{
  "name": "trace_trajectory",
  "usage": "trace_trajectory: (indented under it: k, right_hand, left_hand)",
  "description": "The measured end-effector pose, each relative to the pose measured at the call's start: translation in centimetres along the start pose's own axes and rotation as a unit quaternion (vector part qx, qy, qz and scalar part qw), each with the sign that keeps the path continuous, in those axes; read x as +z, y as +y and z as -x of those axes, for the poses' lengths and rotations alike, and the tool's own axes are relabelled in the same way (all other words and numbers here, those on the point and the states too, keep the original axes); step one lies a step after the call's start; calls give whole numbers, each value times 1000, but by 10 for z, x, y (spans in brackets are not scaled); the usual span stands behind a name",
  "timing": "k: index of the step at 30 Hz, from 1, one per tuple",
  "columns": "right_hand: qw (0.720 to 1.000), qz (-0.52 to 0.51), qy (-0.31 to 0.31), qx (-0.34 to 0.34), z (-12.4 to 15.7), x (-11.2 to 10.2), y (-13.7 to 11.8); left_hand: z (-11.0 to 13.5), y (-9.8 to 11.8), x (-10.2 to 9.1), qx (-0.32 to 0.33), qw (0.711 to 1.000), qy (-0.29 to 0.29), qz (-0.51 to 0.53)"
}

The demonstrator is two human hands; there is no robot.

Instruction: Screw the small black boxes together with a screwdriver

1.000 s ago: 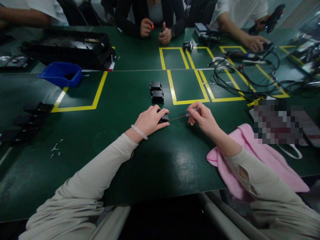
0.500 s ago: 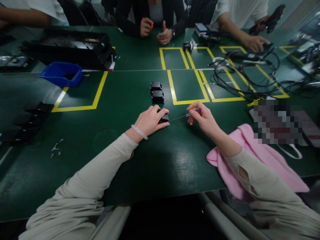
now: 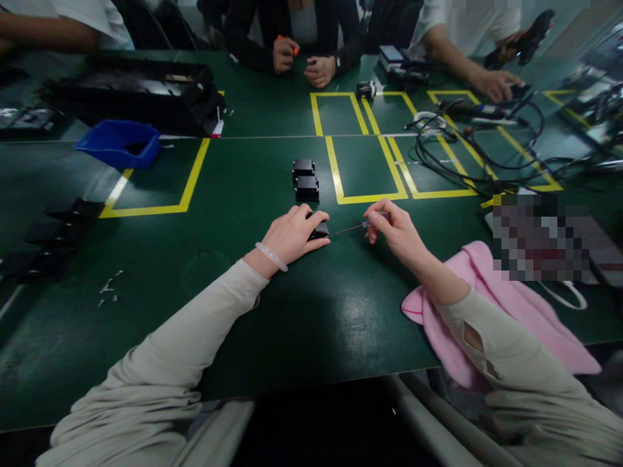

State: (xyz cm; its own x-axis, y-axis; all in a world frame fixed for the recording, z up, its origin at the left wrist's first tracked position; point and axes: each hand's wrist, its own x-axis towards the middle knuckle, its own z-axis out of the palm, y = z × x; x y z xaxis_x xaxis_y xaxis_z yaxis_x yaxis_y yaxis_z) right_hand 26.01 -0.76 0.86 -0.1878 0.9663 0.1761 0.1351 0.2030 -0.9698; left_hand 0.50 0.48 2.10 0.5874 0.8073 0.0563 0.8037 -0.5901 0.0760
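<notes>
The left hand (image 3: pixel 292 235) clamps a small black block (image 3: pixel 320 229) on the green table (image 3: pixel 243 194), the right hand (image 3: pixel 395 232) pinches a thin screwdriver (image 3: pixel 348 228) against its side, apparently mid-fastening; two like blocks (image 3: pixel 305 179) stand just beyond.

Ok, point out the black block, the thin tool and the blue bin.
black block (image 3: pixel 320 230), head view, exposed right end.
thin tool (image 3: pixel 346 228), head view, metal shaft.
blue bin (image 3: pixel 114 157), head view, front wall.

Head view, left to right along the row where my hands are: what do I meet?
small white bits → left hand → small black part under its fingers → thin tool → right hand pinching that tool → pink cloth
</notes>
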Motion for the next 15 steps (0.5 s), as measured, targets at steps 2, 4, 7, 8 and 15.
trace_trajectory:
  k: [2,4,7,8,15]
  right_hand:
    - [1000,7,-1,0,0,0,1]
    - [1000,8,-3,-2,0,0,0]
    - [1000,-5,-1,-2,0,0,0]
    - [1000,-8,-1,-1,0,0,-1]
    - [1000,17,6,-1,0,2,-4]
  left_hand:
    - [0,0,0,1,1000,1,0]
    - [0,0,1,2,1000,1,1]
    - [1,0,1,1,1000,3,-1]
    - [1,0,1,1,1000,3,-1]
    - [0,0,0,1,1000,2,0]
